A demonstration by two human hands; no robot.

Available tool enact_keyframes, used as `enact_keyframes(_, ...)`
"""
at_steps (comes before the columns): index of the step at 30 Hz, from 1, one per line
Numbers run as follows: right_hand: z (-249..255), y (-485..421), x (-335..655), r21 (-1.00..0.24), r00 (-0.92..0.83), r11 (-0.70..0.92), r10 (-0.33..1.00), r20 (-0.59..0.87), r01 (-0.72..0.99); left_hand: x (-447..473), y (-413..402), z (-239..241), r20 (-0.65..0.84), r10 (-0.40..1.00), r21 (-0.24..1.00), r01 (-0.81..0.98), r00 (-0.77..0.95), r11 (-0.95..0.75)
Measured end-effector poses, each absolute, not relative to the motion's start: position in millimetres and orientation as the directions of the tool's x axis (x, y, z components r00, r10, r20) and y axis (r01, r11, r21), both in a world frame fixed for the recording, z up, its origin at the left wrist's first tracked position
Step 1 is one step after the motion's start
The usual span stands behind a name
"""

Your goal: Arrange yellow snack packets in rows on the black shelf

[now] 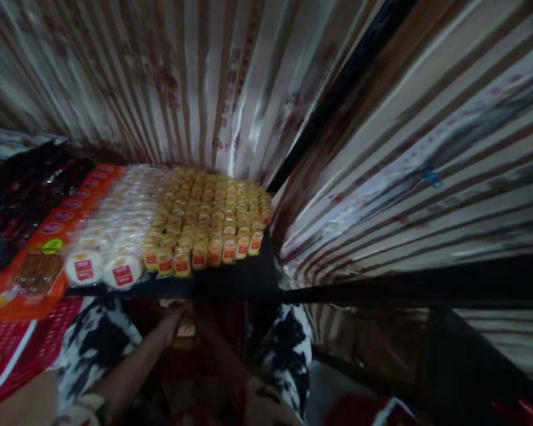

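My left hand (172, 319) reaches down below the shelf edge into a red crate (231, 325). Its fingers are curled against a small yellow packet (186, 329). Beside that packet on the right is my right hand (206, 322), dark and blurred, its fingers not readable. Just above both hands, a black shelf (231, 278) carries tight rows of small yellow packets with red labels (213, 213). Round white packets with red labels (115, 236) lie to their left.
Orange flat packs (44, 260) and black glossy packs (18, 201) lie at the left of the shelf. A red basket (22, 343) is at lower left. Striped corrugated sheeting (195, 83) closes the back and right side. A dark bar (417, 290) runs along the right.
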State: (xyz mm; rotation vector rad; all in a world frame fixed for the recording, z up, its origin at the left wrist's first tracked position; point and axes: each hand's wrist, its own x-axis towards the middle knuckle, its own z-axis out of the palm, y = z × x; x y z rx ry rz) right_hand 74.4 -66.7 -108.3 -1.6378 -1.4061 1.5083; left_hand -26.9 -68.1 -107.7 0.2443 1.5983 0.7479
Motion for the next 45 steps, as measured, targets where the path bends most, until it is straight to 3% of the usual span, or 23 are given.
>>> enact_keyframes(5,-115,-85,76,-0.900,-0.120,-0.389,0.901,-0.416,0.196,-32,-86,-85,-0.812,0.573,0.567,-0.375,-0.108,0.733)
enact_keyframes(11,-98,-107,89,-0.925,-0.169,-0.374,0.917,-0.360,-0.059,-43,-107,-64,-0.738,0.668,0.667,-0.243,-0.090,0.704)
enact_keyframes(22,-46,-112,111,-0.924,-0.254,-0.367,0.909,-0.332,-0.107,-50,-110,-1,-0.488,0.871,0.871,-0.026,0.067,0.490)
enact_keyframes(29,-13,-107,120,-0.950,-0.249,-0.262,0.944,-0.216,-0.171,-41,-90,22,-0.392,0.916,0.920,0.053,0.080,0.389)
enact_keyframes(33,-15,-103,123,-0.983,-0.118,-0.171,0.980,-0.163,-0.064,-30,-75,26,-0.296,0.951,0.949,0.140,0.091,0.282)
enact_keyframes(36,-13,-98,128,-0.986,0.016,-0.078,0.997,-0.077,0.149,-21,-61,35,-0.201,0.967,0.963,0.215,0.159,0.165)
enact_keyframes(41,10,-89,136,-0.842,0.172,0.055,0.970,0.173,0.536,-2,-31,59,-0.108,0.951,0.958,0.288,0.289,0.022)
enact_keyframes(45,31,-78,138,-0.727,0.163,0.175,0.915,0.369,0.663,17,2,75,0.001,0.966,0.913,0.395,0.258,-0.106)
